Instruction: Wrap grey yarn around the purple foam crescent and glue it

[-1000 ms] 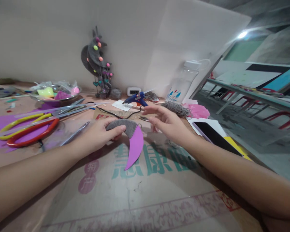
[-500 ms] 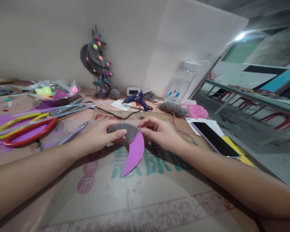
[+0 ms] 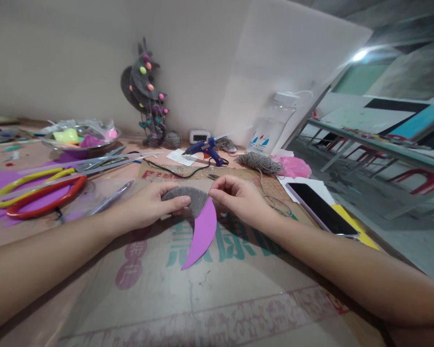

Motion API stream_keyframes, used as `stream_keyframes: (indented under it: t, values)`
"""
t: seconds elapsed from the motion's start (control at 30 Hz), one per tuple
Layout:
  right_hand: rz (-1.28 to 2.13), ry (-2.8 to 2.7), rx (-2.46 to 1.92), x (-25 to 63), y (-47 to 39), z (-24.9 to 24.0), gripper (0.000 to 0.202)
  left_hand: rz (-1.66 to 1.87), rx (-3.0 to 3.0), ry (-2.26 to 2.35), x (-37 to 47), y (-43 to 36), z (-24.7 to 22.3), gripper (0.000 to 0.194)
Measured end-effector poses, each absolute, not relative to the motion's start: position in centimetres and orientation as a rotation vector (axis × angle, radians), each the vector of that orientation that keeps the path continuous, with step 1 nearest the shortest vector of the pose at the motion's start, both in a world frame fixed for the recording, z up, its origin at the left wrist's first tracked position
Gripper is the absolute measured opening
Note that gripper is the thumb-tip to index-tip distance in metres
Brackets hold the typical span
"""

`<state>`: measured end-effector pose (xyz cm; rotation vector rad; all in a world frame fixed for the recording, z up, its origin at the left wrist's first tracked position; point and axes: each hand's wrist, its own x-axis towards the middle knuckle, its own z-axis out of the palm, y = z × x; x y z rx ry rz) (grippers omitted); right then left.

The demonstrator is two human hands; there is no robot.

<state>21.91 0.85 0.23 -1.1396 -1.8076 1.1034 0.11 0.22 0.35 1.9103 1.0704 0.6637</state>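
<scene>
A purple crescent (image 3: 203, 229) is held a little above the printed cardboard, its pointed tip toward me. Grey yarn (image 3: 188, 195) covers its upper part in close, side-by-side turns. My left hand (image 3: 162, 202) pinches the wrapped part, thumb on top and fingers hidden beneath. At the crescent's outer edge, where the wrapping ends, my right hand (image 3: 231, 195) has thumb and forefinger pressed together on the yarn strand. A loose bundle of grey yarn (image 3: 260, 163) lies behind my right hand, with a strand trailing down from it.
Scissors with yellow and red handles (image 3: 47, 202) and a pen (image 3: 113, 196) lie left. Behind stand a blue glue gun (image 3: 206, 150), a metal bowl (image 3: 83, 149), a water bottle (image 3: 273, 125) and a decorated grey moon (image 3: 141, 82). A phone (image 3: 321, 207) rests right, on cardboard (image 3: 188, 308).
The crescent's purple tip has dipped slightly toward me. My right hand has shifted slightly at the edge, still pinching. My left hand keeps its hold.
</scene>
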Motion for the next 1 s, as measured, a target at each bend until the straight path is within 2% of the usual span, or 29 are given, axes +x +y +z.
stream_keyframes:
  t: [0.27, 0.47, 0.67, 1.0]
  values:
    - [1.259, -1.78, -1.155, 21.7, 0.6, 0.3, 0.015, 0.665, 1.888, 1.041, 0.0, 0.3, 0.1, 0.028]
    - [1.042, -1.682, -1.015, 22.0, 1.3, 0.2, 0.028, 0.678, 1.846, 1.077, 0.0, 0.4, 0.1, 0.032]
    - [0.896, -1.485, -0.904, 22.6, 2.0, 0.3, 0.016, 0.728, 1.772, 1.114, 0.1, 0.4, -0.4, 0.035]
    - [0.877, -1.694, -0.943, 22.2, 1.0, 0.3, 0.012, 0.702, 1.768, 1.105, 0.2, 0.4, -0.2, 0.035]
